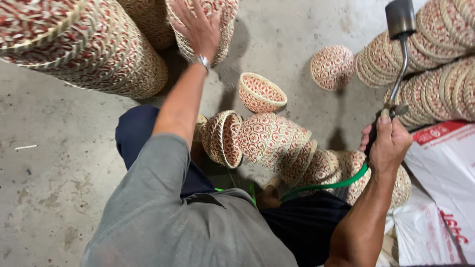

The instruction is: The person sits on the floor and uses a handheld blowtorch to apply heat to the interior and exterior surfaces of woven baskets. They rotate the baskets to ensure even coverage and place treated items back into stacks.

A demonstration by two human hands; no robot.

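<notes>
left hand (198,24): your fingers lie spread flat on the woven basket (217,29), up and ahead of you.
right hand (388,143): closed around the torch (400,44), whose long axis points up and away.
nearer hand: left, touching.

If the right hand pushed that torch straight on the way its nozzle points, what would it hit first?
Probably the stacked woven baskets at upper right. The right hand holds the torch with its nozzle already beside that stack; depth is hard to judge, so it might just pass in front.
</notes>
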